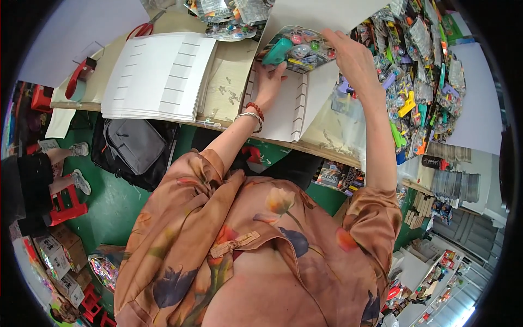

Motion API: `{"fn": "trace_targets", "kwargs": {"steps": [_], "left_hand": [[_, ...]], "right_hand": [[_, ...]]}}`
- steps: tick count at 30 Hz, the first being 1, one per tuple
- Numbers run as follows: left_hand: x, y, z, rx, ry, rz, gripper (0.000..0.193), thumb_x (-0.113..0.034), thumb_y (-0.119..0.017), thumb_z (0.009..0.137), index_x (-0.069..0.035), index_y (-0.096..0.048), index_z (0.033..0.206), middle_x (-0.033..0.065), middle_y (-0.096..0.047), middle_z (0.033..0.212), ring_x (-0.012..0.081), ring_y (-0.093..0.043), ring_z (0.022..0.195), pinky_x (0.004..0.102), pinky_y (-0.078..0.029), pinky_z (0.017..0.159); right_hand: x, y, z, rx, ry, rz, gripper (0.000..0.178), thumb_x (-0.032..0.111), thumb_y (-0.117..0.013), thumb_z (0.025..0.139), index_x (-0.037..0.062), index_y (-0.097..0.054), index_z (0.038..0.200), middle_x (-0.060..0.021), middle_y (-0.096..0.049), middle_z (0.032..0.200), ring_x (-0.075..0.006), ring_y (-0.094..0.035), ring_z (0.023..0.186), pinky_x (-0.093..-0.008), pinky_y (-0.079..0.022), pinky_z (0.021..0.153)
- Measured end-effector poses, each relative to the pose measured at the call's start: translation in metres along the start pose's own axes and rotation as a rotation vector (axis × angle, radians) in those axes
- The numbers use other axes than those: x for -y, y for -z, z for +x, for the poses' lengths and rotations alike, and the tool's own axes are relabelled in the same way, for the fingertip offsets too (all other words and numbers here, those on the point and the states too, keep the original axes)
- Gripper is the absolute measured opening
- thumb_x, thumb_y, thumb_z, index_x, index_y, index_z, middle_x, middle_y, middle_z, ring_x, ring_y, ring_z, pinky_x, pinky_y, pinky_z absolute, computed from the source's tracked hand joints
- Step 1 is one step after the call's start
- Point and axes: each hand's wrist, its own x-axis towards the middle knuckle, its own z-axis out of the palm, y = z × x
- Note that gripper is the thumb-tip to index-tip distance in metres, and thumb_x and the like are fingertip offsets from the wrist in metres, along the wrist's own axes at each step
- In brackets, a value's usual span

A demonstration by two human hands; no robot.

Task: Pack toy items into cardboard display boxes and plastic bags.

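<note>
In front of me a clear plastic toy pack lies in the far part of a slotted white cardboard sheet. A teal piece and small coloured round pieces show through the plastic. My left hand, with a red bead bracelet and a metal bangle at its wrist, grips the pack's near left end beside the teal piece. At its right end, the fingers of my right hand bend over the upper edge and close on it. The fingertips of both hands are partly hidden.
A stack of slotted white sheets lies left on the table, near a tape dispenser and red-handled scissors. Packed toys are heaped at right; more lie at the back. A dark backpack hangs below the table edge.
</note>
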Motion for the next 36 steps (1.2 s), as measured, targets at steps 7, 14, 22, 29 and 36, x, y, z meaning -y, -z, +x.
{"fn": "trace_targets", "kwargs": {"steps": [7, 14, 22, 29, 36], "left_hand": [[0.011, 0.013, 0.009, 0.167, 0.359, -0.566, 0.040, -0.043, -0.040, 0.092, -0.012, -0.045, 0.117, 0.0016, -0.050, 0.116, 0.0221, -0.037, 0.119, 0.0545, -0.017, 0.103], [-0.002, -0.019, 0.003, -0.062, 0.490, -0.625, 0.043, -0.047, -0.046, 0.090, -0.013, -0.047, 0.116, 0.0053, -0.048, 0.117, 0.0232, -0.038, 0.119, 0.0520, -0.020, 0.104], [0.008, -0.020, 0.006, -0.029, 0.385, -0.831, 0.047, -0.047, -0.052, 0.085, -0.014, -0.047, 0.118, 0.0055, -0.048, 0.119, 0.0249, -0.037, 0.121, 0.0508, -0.020, 0.105], [-0.004, -0.038, 0.028, -0.249, 0.580, -0.751, 0.048, -0.048, -0.051, 0.081, -0.013, -0.050, 0.114, 0.0055, -0.049, 0.120, 0.0250, -0.039, 0.119, 0.0508, -0.021, 0.105], [0.005, -0.048, 0.041, -0.282, 0.470, -0.822, 0.042, -0.042, -0.046, 0.082, -0.011, -0.054, 0.109, 0.0106, -0.052, 0.115, 0.0275, -0.049, 0.105, 0.0510, -0.040, 0.090]], "right_hand": [[-0.003, 0.005, -0.010, -0.012, -0.056, -0.029, 0.033, -0.003, -0.050, 0.075, 0.0109, -0.049, 0.105, -0.0114, -0.055, 0.081, -0.0353, -0.058, 0.076, -0.0435, -0.047, 0.061], [-0.005, 0.005, -0.018, 0.007, -0.111, -0.116, 0.028, 0.000, -0.043, 0.080, 0.0111, -0.050, 0.104, -0.0126, -0.055, 0.080, -0.0350, -0.059, 0.075, -0.0428, -0.048, 0.061], [-0.024, -0.001, -0.020, -0.074, -0.014, -0.095, 0.031, 0.003, -0.044, 0.080, 0.0116, -0.050, 0.109, -0.0111, -0.055, 0.078, -0.0326, -0.059, 0.074, -0.0408, -0.047, 0.059], [-0.024, 0.001, -0.024, -0.041, 0.001, -0.119, 0.034, 0.001, -0.046, 0.077, 0.0118, -0.050, 0.109, -0.0099, -0.053, 0.080, -0.0303, -0.059, 0.075, -0.0391, -0.047, 0.058], [-0.037, -0.012, -0.037, -0.089, -0.009, -0.046, 0.032, 0.004, -0.053, 0.079, 0.0129, -0.047, 0.109, -0.0075, -0.052, 0.079, -0.0273, -0.059, 0.078, -0.0365, -0.049, 0.056]]}}
